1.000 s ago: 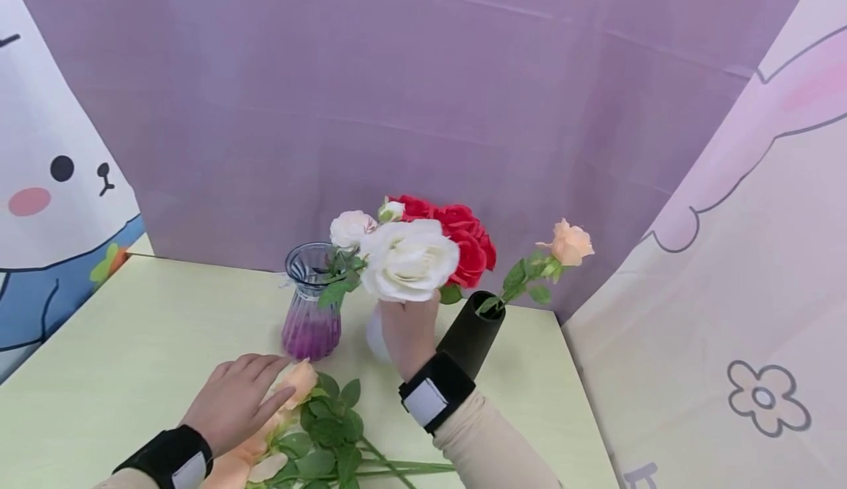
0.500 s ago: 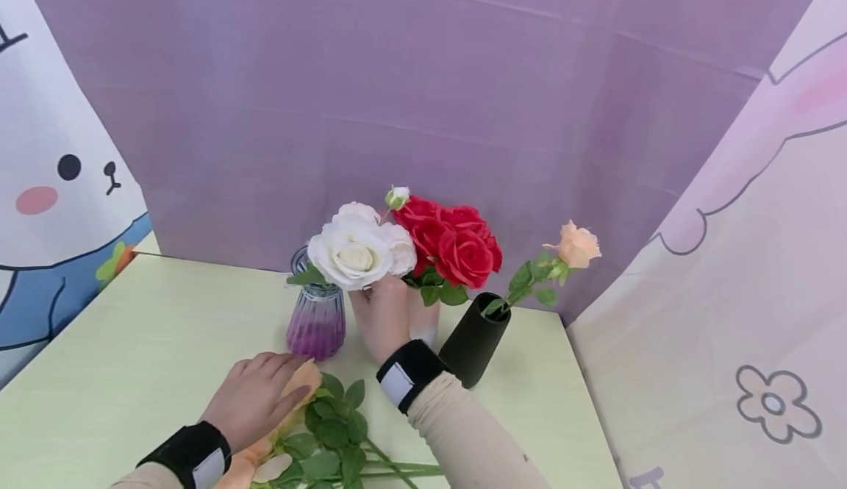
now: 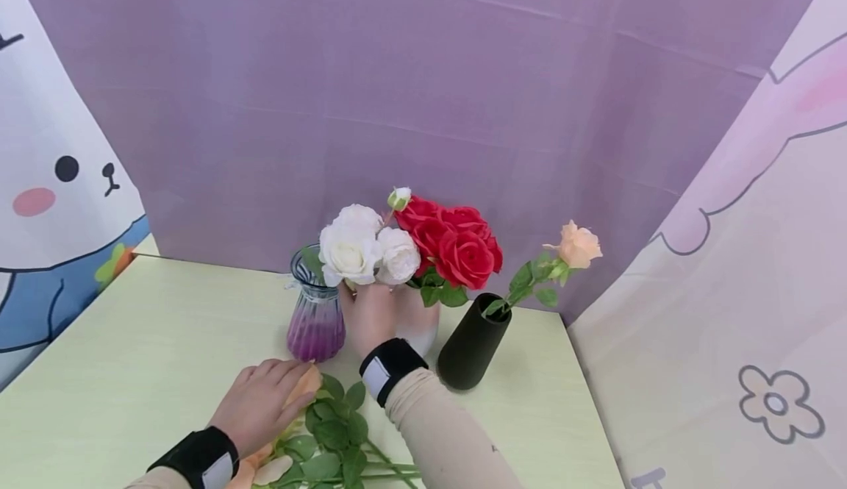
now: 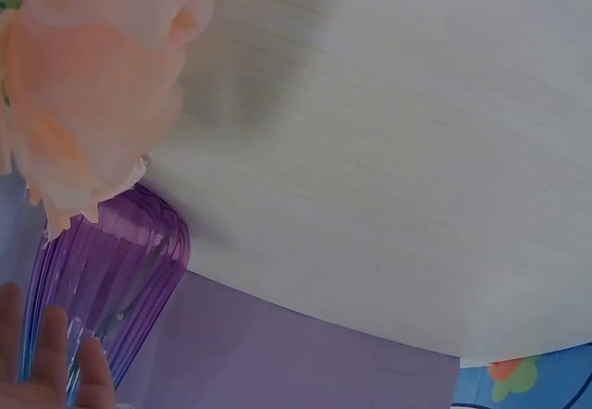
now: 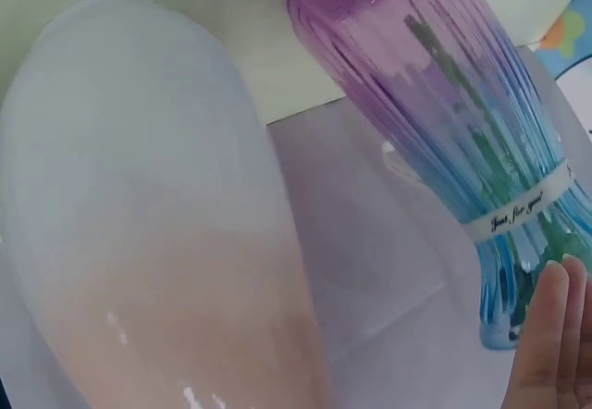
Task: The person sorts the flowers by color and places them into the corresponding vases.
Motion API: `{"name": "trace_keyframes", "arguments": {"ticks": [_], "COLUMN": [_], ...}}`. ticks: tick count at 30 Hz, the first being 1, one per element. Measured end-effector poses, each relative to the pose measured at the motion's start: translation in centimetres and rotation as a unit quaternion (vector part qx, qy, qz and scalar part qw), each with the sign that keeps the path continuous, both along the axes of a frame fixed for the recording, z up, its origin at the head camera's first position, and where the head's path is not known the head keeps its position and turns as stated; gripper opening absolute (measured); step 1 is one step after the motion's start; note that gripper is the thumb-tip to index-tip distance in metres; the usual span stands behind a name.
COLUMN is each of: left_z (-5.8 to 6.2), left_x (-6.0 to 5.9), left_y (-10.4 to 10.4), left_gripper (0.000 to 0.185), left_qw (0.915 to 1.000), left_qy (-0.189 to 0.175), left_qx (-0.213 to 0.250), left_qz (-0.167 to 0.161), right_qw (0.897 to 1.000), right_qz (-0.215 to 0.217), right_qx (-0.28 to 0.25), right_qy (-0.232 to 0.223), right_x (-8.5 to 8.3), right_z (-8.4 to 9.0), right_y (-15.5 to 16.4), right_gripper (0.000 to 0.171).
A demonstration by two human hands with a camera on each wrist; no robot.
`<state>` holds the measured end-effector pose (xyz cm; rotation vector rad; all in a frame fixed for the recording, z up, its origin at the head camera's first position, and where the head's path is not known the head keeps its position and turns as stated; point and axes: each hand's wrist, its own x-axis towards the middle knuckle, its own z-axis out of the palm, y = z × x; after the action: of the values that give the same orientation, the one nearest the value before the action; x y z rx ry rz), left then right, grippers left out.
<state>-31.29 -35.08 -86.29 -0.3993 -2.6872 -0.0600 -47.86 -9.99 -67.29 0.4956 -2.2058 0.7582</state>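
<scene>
right hand (image 3: 372,316) at frame centre pinches the white roses (image 3: 365,248), stems partly inside the purple glass vase (image 3: 315,312). left hand (image 3: 263,403), lower left, lies flat with fingers straight on the peach flowers (image 3: 301,390) on the table (image 3: 132,349). white ones look nearly placed; peach bunch remains.

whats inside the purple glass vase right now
Green stems and leaves of the white roses show through the purple glass vase. The right hand is beside its neck; the stems' lower ends cannot be made out.
</scene>
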Motion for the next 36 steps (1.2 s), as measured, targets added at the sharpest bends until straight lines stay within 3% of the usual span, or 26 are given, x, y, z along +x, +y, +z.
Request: {"name": "trace_keyframes", "arguments": {"ticks": [3, 7, 10, 12, 16, 21, 25, 31, 36], "left_z": [0.4, 0.7, 1.2, 2.0, 3.1, 3.2, 3.4, 4.2, 3.1], "left_x": [0.0, -0.1, 0.0, 0.1, 0.2, 0.3, 1.0, 2.8, 3.8], "left_y": [0.7, 1.3, 1.9, 2.2, 1.9, 1.1, 0.9, 0.3, -1.1], "left_gripper": [0.075, 0.075, 0.076, 0.077, 0.076, 0.073, 0.075, 0.076, 0.073], "left_qw": [1.0000, 0.9999, 0.9999, 0.9999, 1.0000, 0.9999, 1.0000, 0.9998, 0.9998], "left_qy": [0.002, 0.011, 0.012, 0.009, 0.004, 0.004, -0.003, -0.020, -0.019], "left_qx": [0.001, 0.004, 0.004, 0.003, 0.003, 0.009, 0.003, -0.006, -0.004], "left_qz": [-0.003, -0.004, -0.004, -0.010, -0.008, -0.002, -0.005, 0.006, 0.007], "right_qw": [0.999, 0.997, 0.994, 0.991, 0.983, 0.975, 0.969, 0.963, 0.958], "right_qz": [0.011, 0.017, 0.047, 0.070, 0.118, 0.169, 0.194, 0.207, 0.199], "right_qx": [-0.022, -0.021, -0.020, -0.027, -0.040, -0.042, -0.042, -0.031, -0.011], "right_qy": [-0.033, -0.067, -0.092, -0.112, -0.135, -0.137, -0.145, -0.172, -0.205], "right_x": [-0.1, 0.0, 0.6, 1.4, 3.9, 6.8, 8.7, 11.1, 12.0], "right_z": [-1.0, -1.3, -1.1, -0.8, 0.4, 1.3, 1.1, -0.3, -3.7], "right_y": [-0.7, -0.1, 0.7, 1.1, 2.0, 2.9, 3.9, 6.0, 8.0], "right_gripper": [0.025, 0.020, 0.015, 0.012, 0.024, 0.027, 0.025, 0.020, 0.017]}}
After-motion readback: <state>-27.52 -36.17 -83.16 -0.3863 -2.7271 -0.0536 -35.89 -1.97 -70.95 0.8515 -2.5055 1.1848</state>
